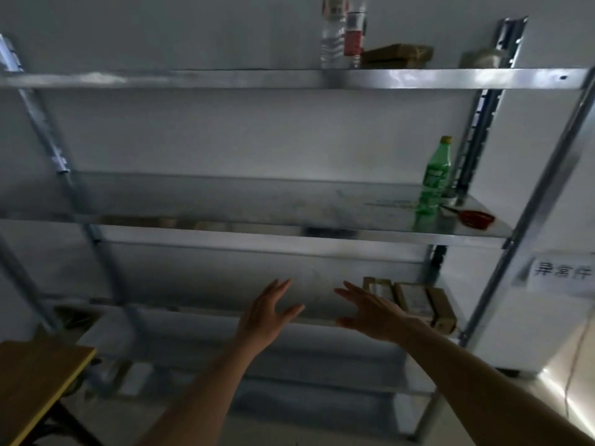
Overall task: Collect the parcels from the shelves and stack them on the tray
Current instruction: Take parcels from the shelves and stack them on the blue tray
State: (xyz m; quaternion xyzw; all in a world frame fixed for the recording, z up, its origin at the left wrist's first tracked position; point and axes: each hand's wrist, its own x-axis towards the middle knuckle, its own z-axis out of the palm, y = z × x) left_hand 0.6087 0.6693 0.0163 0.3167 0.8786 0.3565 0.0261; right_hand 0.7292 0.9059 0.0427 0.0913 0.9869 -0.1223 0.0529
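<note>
Both the left hand (264, 317) and right hand (370, 312) reach out with fingers spread, holding nothing, toward the brown cardboard parcels (415, 302) on the lower right metal shelf (225, 313), so gripping 1 seems next.

A parcel storeroom or sorting room: a tall galvanised steel shelving rack (289, 235) stands against a bare white wall, brown cardboard parcels (415, 302) sit on a lower shelf, and a printed paper sign (561, 273) is taped beside the rack.
</note>
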